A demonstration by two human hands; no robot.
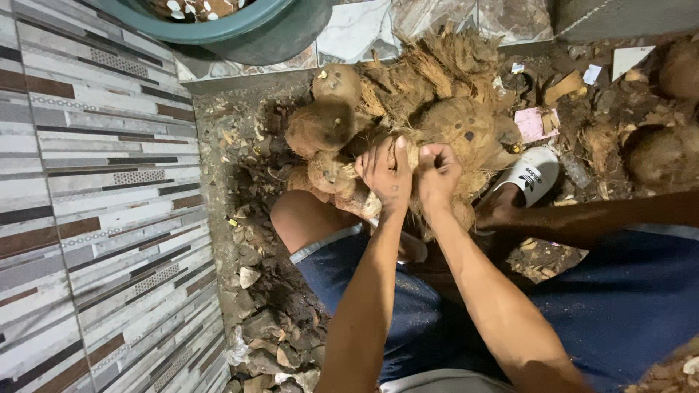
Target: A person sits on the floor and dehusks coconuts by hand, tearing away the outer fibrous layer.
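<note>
My left hand and my right hand both grip a coconut that still carries its brown, fibrous husk. The two hands sit side by side on its near side, fingers dug into the loose fibres. The coconut rests above my knees, between my legs in blue shorts. Just left of my left hand lie three husked brown coconuts, bunched together. Torn husk fibre is piled behind them.
A teal basin stands at the top, holding pale pieces. A striped tiled wall fills the left side. Husk scraps and dirt cover the ground. My foot wears a white slide sandal. More coconuts lie at the right.
</note>
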